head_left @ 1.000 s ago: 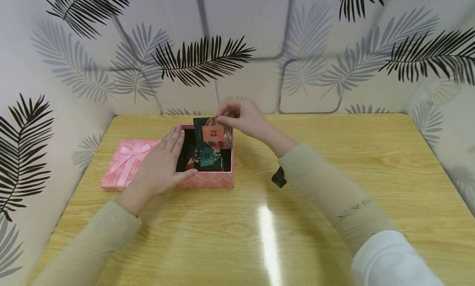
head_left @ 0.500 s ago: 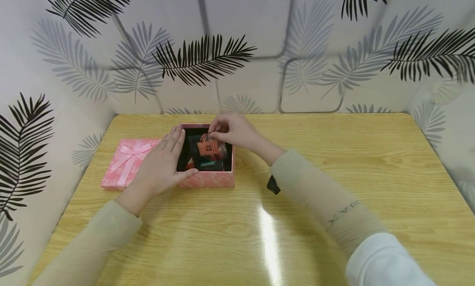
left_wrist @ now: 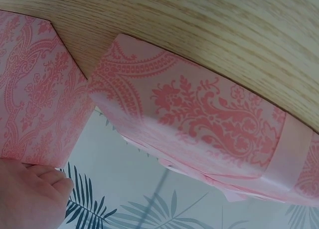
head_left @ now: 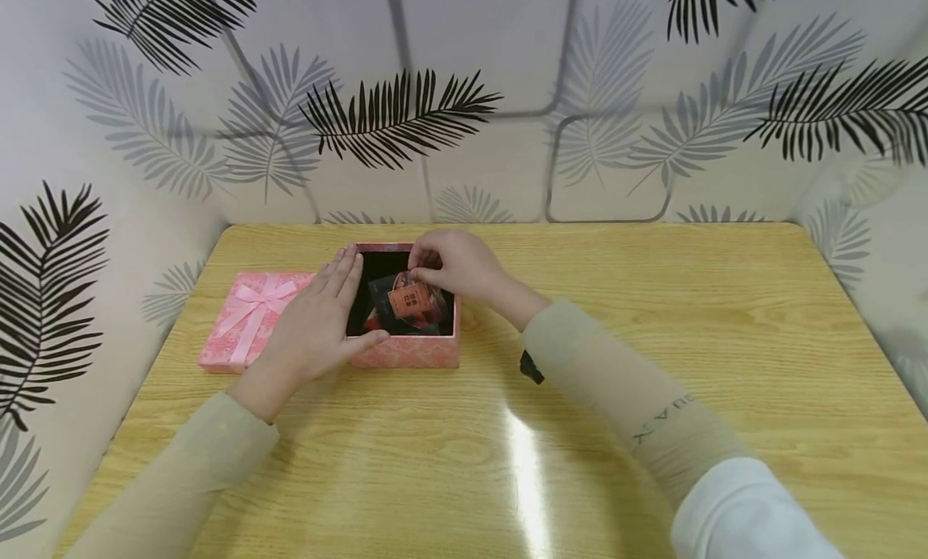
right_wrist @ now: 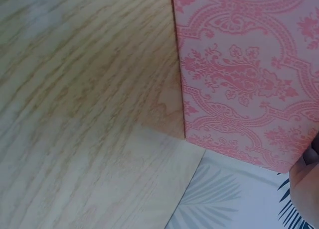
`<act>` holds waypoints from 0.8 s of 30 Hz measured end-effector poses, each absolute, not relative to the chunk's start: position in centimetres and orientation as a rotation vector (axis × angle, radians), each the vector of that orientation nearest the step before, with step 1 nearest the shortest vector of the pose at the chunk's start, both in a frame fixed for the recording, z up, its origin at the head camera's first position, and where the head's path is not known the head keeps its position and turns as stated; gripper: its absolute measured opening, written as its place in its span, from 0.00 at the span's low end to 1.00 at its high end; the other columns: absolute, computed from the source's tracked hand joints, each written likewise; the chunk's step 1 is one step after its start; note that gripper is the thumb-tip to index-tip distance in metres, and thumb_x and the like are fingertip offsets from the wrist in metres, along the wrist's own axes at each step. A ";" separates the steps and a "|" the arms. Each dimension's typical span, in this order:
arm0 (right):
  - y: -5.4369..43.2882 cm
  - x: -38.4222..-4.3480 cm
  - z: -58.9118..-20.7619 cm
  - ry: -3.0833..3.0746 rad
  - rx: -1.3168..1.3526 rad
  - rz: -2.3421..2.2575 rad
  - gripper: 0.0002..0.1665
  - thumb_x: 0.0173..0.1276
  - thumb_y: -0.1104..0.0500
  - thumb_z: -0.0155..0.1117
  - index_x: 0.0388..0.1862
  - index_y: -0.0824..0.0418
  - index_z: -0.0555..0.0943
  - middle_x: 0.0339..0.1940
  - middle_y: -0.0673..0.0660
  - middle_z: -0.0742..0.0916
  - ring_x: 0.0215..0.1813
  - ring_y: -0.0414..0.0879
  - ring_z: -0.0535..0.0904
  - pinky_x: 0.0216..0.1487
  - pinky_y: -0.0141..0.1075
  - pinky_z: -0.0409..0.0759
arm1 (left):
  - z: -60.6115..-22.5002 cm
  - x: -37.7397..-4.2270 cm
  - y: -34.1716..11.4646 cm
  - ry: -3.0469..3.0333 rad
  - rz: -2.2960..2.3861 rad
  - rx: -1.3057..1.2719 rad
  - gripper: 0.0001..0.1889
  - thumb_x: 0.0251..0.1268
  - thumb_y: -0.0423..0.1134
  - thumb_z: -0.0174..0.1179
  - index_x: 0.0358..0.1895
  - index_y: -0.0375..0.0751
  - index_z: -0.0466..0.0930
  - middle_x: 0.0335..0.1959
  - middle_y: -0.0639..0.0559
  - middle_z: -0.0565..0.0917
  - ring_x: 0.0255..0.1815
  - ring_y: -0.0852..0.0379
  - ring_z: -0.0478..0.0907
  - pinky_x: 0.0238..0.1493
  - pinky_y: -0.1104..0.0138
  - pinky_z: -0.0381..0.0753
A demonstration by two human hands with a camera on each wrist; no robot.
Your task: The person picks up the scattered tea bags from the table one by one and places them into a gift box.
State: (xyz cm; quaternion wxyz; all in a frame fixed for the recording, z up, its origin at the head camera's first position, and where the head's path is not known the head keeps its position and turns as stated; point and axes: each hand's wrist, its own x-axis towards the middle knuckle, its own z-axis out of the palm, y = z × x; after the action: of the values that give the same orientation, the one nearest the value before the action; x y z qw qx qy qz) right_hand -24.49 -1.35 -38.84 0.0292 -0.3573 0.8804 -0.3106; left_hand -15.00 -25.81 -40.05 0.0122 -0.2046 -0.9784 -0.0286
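A pink patterned gift box stands on the table with its top off and a dark interior. My left hand lies flat along the box's left rim, fingers straight, thumb over the front edge. Over the back right of the box, my right hand pinches the top edge of a dark tea sachet with an orange label. The sachet is tilted inside the box and covers most of another dark packet under it. The left wrist view shows the left fingers against the box's patterned side.
Left of the box lies its pink lid with a ribbon bow, partly behind the left hand. A small black device shows under the right wrist. The wooden table meets a leaf-patterned wall covering at the back.
My right hand has moved down and slightly left, lowering the tea sachet from above the box's back rim into the box, over the green-labelled packet. The left hand has stayed in place.
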 end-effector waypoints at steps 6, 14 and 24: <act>-1.7 -24.0 -38.9 2.838 -1.124 -0.748 0.07 0.76 0.54 0.71 0.44 0.55 0.89 0.44 0.52 0.91 0.44 0.45 0.86 0.49 0.39 0.86 | -40.1 -15.0 -25.7 -3.058 -0.097 -0.624 0.59 0.72 0.68 0.59 0.85 0.26 0.43 0.89 0.33 0.44 0.90 0.36 0.44 0.88 0.46 0.54; -2.0 -23.8 -38.9 2.875 -1.069 -0.756 0.07 0.76 0.54 0.72 0.44 0.55 0.90 0.45 0.53 0.91 0.44 0.45 0.86 0.50 0.40 0.86 | -40.2 -15.1 -25.7 -3.043 -0.105 -0.628 0.59 0.72 0.68 0.60 0.85 0.26 0.43 0.88 0.32 0.45 0.90 0.36 0.45 0.88 0.46 0.55; -1.8 -23.7 -38.9 2.837 -1.075 -0.849 0.06 0.75 0.56 0.72 0.46 0.56 0.91 0.46 0.53 0.91 0.46 0.46 0.87 0.53 0.40 0.86 | -40.2 -15.1 -25.7 -3.047 -0.112 -0.621 0.59 0.71 0.68 0.60 0.85 0.26 0.44 0.88 0.31 0.47 0.90 0.36 0.47 0.88 0.46 0.55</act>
State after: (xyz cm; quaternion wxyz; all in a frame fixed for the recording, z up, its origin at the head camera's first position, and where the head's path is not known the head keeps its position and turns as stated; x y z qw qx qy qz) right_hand -23.66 -1.82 -38.95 -0.0043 -0.3413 0.9004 -0.2696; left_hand -15.07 -25.69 -40.23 0.0148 -0.1994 -0.9791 -0.0360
